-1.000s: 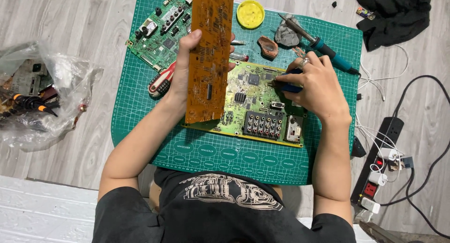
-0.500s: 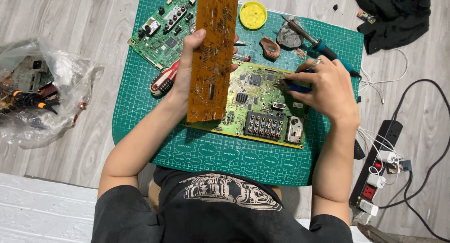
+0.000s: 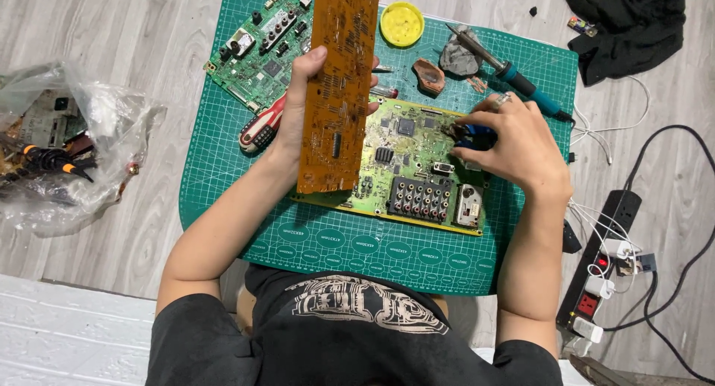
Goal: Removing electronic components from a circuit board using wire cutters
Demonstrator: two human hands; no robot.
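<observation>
My left hand (image 3: 298, 110) grips a long orange circuit board (image 3: 339, 88), held up on edge over the green cutting mat (image 3: 328, 241). Under it lies a large green circuit board (image 3: 406, 166) with a black block of round sockets. My right hand (image 3: 514, 144) rests on the right part of that green board, fingers closed on a small blue-handled tool (image 3: 477, 136). A red-handled screwdriver (image 3: 261, 125) lies just left of my left hand.
A second green circuit board (image 3: 257, 51) lies at the mat's far left. A yellow lid (image 3: 402, 23), a soldering iron (image 3: 514, 73) and brown scraps sit at the far edge. A plastic bag of parts (image 3: 59, 148) lies left, a black cloth (image 3: 633, 21) far right, a power strip (image 3: 603, 267) right.
My right hand has shifted slightly to the right across the green board. The orange board stays held up in my left hand.
</observation>
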